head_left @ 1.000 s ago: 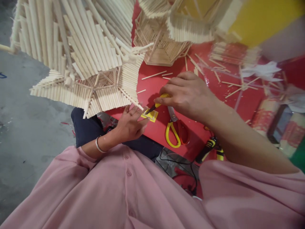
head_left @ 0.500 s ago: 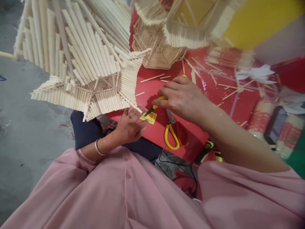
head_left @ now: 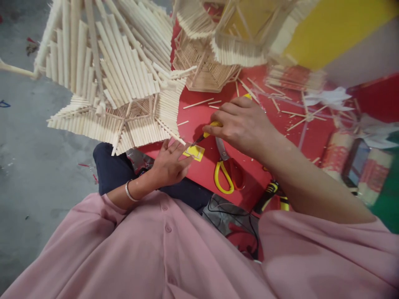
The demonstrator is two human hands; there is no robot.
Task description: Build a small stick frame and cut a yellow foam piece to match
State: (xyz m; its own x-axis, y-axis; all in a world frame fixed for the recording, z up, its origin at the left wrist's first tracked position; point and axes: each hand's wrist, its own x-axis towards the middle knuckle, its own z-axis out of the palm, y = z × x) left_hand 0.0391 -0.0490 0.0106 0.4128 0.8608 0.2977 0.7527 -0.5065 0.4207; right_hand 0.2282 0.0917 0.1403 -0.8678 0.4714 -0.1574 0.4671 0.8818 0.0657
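My right hand (head_left: 241, 120) is closed around a yellow-handled utility knife (head_left: 215, 124), its dark tip slanting down to the left. That tip meets a small yellow rectangular piece with a pale outline (head_left: 196, 153) on the red table. My left hand (head_left: 171, 164) lies with its fingers stretched out, the fingertips at the left edge of the yellow piece. Just right of the piece rest scissors with yellow and red handles (head_left: 224, 178), their blades partly under my right forearm. Above my left hand stands a large star-shaped structure of wooden sticks (head_left: 124, 83).
More stick structures (head_left: 205, 62) stand at the back. Loose sticks (head_left: 199, 103) are scattered across the red table (head_left: 193, 114). To the right are bundled sticks (head_left: 338, 151), a phone-like dark object (head_left: 357, 162) and white crumpled tissue (head_left: 330, 97). A black-and-yellow tool (head_left: 269, 193) lies by the front edge.
The knife tip has shifted slightly up and right along the yellow piece, with my right hand moving a little the same way. My left hand stays in place. The view has turned slightly.
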